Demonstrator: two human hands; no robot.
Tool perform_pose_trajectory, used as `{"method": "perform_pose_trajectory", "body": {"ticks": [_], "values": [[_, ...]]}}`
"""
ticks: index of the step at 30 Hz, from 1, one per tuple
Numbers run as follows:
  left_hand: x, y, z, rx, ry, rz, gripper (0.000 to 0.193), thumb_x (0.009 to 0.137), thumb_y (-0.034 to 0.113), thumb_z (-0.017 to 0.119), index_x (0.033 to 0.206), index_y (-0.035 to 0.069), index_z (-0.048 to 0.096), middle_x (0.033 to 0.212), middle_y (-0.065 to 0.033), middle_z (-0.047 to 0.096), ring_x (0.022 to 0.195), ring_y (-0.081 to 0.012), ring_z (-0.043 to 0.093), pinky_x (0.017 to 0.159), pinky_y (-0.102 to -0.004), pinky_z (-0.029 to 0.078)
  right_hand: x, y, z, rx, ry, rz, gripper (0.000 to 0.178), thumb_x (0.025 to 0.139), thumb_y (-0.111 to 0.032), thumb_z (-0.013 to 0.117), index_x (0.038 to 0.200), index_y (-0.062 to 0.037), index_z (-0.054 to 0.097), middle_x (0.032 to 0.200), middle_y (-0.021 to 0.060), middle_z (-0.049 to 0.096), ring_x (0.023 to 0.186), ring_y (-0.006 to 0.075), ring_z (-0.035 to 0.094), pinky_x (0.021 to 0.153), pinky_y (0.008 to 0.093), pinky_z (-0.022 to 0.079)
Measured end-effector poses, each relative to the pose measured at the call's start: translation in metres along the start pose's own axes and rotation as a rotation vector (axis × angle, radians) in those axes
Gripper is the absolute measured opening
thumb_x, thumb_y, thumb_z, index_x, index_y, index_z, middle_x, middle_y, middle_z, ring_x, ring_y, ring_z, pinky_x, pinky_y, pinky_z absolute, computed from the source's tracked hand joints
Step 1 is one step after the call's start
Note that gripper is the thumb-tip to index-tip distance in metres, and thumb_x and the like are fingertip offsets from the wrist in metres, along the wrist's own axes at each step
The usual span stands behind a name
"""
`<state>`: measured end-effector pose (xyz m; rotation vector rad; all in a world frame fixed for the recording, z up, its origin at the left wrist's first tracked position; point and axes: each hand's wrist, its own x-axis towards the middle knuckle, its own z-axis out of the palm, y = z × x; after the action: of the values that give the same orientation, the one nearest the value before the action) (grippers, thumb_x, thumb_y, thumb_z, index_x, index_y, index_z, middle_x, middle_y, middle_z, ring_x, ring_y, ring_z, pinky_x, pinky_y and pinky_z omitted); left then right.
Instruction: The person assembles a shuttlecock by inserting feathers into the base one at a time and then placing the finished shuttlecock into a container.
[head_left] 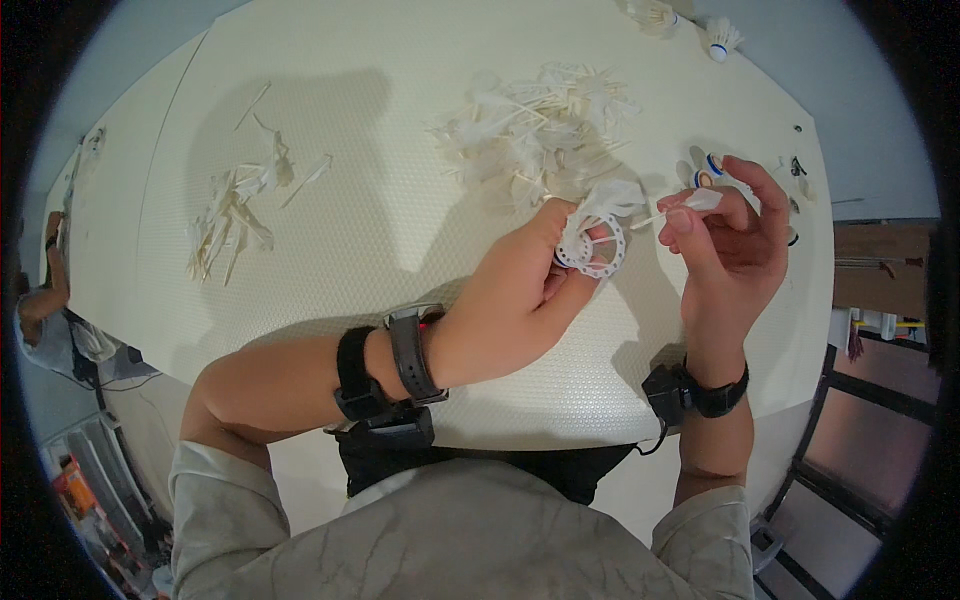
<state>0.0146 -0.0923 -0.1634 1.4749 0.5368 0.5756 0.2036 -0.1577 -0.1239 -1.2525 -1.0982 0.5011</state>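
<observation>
My left hand (510, 290) is closed around a partly feathered shuttlecock (577, 247) with a white ring-shaped frame turned toward me. A few white feathers (618, 197) stick out from its far side, and the open ring with small holes faces right. To the right, my right hand (738, 235) pinches a single white feather (704, 200) between thumb and fingertips. That feather's thin quill points left toward the shuttlecock, apart from its ring. Just beyond the right hand's fingers lie small round shuttlecock bases (702, 179) with blue bands, partly hidden by the hand.
A large heap of loose white feathers (535, 125) lies beyond my hands on the white textured table (400, 230). A smaller feather pile (235, 215) is at left. Two shuttlecocks (722, 40) sit near the far right edge. Another person (45, 300) is at far left.
</observation>
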Motion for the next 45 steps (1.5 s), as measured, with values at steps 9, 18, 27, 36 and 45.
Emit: {"method": "perform_pose_trajectory", "body": {"ticks": [9,18,27,36,45], "values": [[0.000,-0.004,0.000,0.050,-0.045,0.025,0.030,0.099,0.002,0.059,0.128,-0.001,0.053,0.106,-0.0043,0.061,0.089,-0.0076,0.054,0.077,-0.0252,0.048,-0.007,0.009,-0.002,-0.143,0.003,-0.154,0.050,0.077,0.009,0.083,0.119,0.0013,0.057,0.106,0.0132,0.071,0.084,0.0109,0.069,0.069,0.0231,0.054],[0.003,-0.011,0.004,0.098,0.015,0.173,0.028,0.094,0.007,0.063,0.117,-0.003,0.051,0.070,-0.0109,0.055,0.057,-0.0201,0.054,0.055,-0.0343,0.042,-0.005,0.010,-0.005,-0.221,-0.055,-0.294,0.038,0.080,0.007,0.082,0.111,0.0015,0.063,0.101,0.0122,0.072,0.084,0.0120,0.068,0.068,0.0231,0.054],[-0.001,-0.002,0.001,0.053,-0.061,-0.027,0.033,0.098,0.002,0.060,0.130,-0.001,0.050,0.108,-0.0069,0.063,0.093,-0.0098,0.060,0.078,-0.0276,0.052,-0.007,0.000,-0.003,-0.201,-0.038,-0.188,0.017,0.085,0.006,0.077,0.101,0.0042,0.072,0.095,0.0143,0.075,0.080,0.0147,0.068,0.072,0.0251,0.054],[-0.001,-0.003,0.001,0.122,-0.057,0.013,0.023,0.099,0.006,0.061,0.120,-0.001,0.057,0.099,-0.0057,0.064,0.087,-0.0098,0.058,0.074,-0.0275,0.051,-0.007,0.001,-0.005,-0.189,-0.079,-0.205,0.018,0.083,0.008,0.077,0.100,0.0047,0.071,0.095,0.0150,0.075,0.081,0.0153,0.069,0.071,0.0259,0.055],[0.001,-0.009,0.005,0.107,-0.002,0.148,0.030,0.093,0.009,0.064,0.117,-0.002,0.050,0.070,-0.0142,0.056,0.059,-0.0277,0.057,0.056,-0.0384,0.043,-0.006,0.003,-0.001,-0.197,-0.068,-0.213,0.020,0.082,0.009,0.078,0.099,0.0038,0.070,0.094,0.0134,0.075,0.079,0.0138,0.069,0.068,0.0253,0.055]]}}
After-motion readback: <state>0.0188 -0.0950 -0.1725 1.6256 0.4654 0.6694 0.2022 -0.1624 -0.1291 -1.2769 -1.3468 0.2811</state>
